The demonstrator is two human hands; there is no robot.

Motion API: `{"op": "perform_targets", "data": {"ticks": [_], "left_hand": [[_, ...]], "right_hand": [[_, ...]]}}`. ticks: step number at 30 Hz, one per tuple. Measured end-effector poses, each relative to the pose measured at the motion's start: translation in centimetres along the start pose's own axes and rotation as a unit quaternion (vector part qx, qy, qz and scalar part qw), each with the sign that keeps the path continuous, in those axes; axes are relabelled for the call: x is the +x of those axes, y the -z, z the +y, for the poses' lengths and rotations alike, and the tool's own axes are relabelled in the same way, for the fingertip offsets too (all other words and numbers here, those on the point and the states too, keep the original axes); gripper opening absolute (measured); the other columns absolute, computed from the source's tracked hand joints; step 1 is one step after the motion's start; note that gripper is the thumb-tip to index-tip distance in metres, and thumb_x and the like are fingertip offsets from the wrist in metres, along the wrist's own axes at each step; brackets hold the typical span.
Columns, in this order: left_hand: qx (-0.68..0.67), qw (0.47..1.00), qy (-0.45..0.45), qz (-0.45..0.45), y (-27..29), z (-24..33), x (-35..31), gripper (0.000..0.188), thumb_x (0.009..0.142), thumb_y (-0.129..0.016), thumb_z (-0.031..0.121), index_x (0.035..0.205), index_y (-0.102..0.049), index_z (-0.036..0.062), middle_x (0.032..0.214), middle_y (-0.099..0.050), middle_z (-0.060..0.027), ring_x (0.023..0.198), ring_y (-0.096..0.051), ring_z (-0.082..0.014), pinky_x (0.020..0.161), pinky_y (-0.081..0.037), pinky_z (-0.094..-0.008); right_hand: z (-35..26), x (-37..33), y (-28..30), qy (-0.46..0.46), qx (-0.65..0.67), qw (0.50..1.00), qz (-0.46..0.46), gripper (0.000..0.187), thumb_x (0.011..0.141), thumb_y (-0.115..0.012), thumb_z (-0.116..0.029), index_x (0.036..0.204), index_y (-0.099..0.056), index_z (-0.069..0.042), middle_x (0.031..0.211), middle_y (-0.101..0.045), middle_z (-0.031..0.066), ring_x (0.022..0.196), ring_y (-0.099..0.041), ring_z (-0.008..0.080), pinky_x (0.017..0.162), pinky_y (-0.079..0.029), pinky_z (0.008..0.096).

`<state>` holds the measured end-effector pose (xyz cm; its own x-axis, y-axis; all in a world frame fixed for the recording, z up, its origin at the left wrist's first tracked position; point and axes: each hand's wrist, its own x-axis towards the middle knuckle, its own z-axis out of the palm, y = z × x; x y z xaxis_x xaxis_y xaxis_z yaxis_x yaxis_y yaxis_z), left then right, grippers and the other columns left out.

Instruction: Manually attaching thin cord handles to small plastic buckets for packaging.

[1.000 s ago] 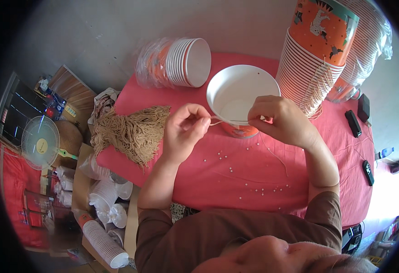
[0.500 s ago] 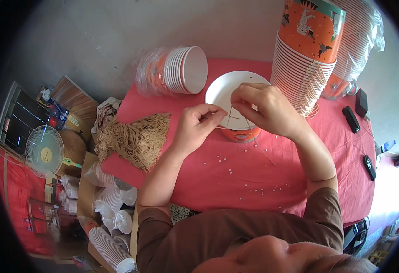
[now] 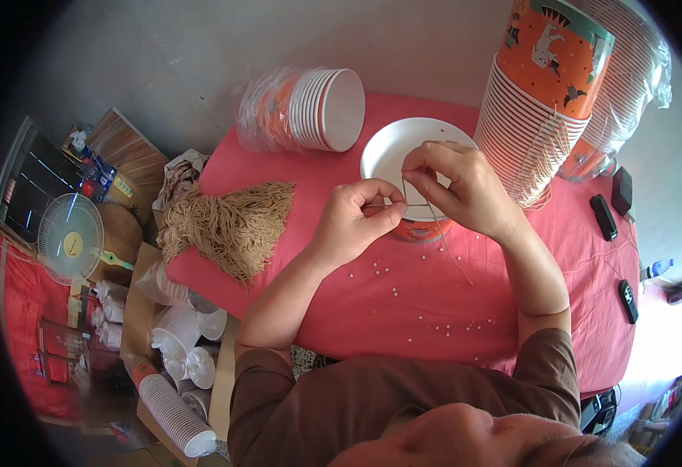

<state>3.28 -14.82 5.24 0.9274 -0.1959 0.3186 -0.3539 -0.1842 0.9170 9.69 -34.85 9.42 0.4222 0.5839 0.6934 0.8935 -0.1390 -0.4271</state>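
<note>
A thin tan cord (image 3: 453,255) runs between my hands, and one end trails down over the red cloth. My left hand (image 3: 360,220) pinches it between thumb and forefinger at the near side of a paper bucket (image 3: 381,149). Pinched fingertips of my right hand (image 3: 465,187) hold another part of the cord just above the bucket's opening. White inside and orange outside, the bucket stands upright; my hands hide part of its rim. To the left lies a thick bundle of similar tan cords (image 3: 232,226).
A tall stack of orange paper buckets (image 3: 535,117), cords hanging from its side, stands at right. Nested buckets in plastic (image 3: 302,109) lie at back left. Small white dots (image 3: 438,328) litter the cloth. Black devices (image 3: 604,218) lie far right; a carton (image 3: 220,389) of cups stands lower left.
My left fingers have moved slightly right and curled more around the cord, closer to my right hand. The whole view has shifted a little.
</note>
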Motion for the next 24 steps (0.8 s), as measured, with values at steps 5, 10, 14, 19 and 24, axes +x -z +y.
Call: {"op": "perform_targets", "data": {"ticks": [5, 10, 14, 19, 24], "left_hand": [[-0.104, 0.994, -0.014, 0.006, 0.2, -1.4, 0.0, 0.01, 0.092, -0.067, 0.009, 0.096, -0.064, 0.001, 0.072, -0.055, 0.0071, 0.057, -0.04, 0.0012, 0.051, -0.03, -0.0175], [-0.19, 0.98, 0.053, 0.0, 1.3, -1.4, -0.4, 0.011, 0.094, -0.066, 0.013, 0.095, -0.065, 0.002, 0.078, -0.061, 0.005, 0.067, -0.047, 0.0013, 0.056, -0.036, -0.0166], [-0.166, 0.985, 0.044, 0.025, 0.9, -1.2, -0.6, 0.011, 0.094, -0.065, 0.012, 0.097, -0.063, 0.0017, 0.073, -0.056, 0.0058, 0.059, -0.041, 0.0008, 0.051, -0.03, -0.0178], [-0.159, 0.986, 0.032, 0.028, 0.8, -1.3, -0.5, 0.011, 0.095, -0.064, 0.011, 0.099, -0.062, 0.0018, 0.068, -0.05, 0.0074, 0.052, -0.034, 0.0005, 0.046, -0.023, -0.0187], [-0.15, 0.988, 0.025, 0.021, 0.8, -1.5, -0.4, 0.011, 0.096, -0.064, 0.011, 0.1, -0.062, 0.0017, 0.07, -0.05, 0.0072, 0.054, -0.034, 0.0007, 0.047, -0.024, -0.0188]], "right_hand": [[1.0, -0.3, 0.4, -0.016, -0.068, 0.997, -0.024, 0.011, 0.083, -0.069, 0.0, 0.091, -0.063, -0.001, 0.08, -0.066, 0.0101, 0.071, -0.066, 0.0243, 0.057, -0.051, 0.0345], [0.9, -0.5, 0.7, -0.006, -0.11, 0.993, -0.042, 0.014, 0.079, -0.071, -0.001, 0.09, -0.064, -0.002, 0.082, -0.065, 0.01, 0.071, -0.065, 0.0242, 0.06, -0.052, 0.0346], [-1.2, -0.2, 1.5, 0.049, -0.089, 0.993, -0.053, 0.014, 0.076, -0.074, -0.003, 0.088, -0.066, -0.004, 0.084, -0.066, 0.0086, 0.075, -0.064, 0.0263, 0.064, -0.051, 0.0362], [-1.6, -0.3, 0.7, 0.063, -0.11, 0.99, -0.061, 0.015, 0.074, -0.076, -0.006, 0.085, -0.066, -0.006, 0.085, -0.066, 0.0067, 0.078, -0.064, 0.0277, 0.068, -0.05, 0.0389], [-1.4, -0.3, 0.4, 0.077, -0.12, 0.988, -0.065, 0.014, 0.075, -0.075, -0.004, 0.085, -0.065, -0.005, 0.084, -0.065, 0.0068, 0.077, -0.063, 0.0281, 0.068, -0.05, 0.0392]]}}
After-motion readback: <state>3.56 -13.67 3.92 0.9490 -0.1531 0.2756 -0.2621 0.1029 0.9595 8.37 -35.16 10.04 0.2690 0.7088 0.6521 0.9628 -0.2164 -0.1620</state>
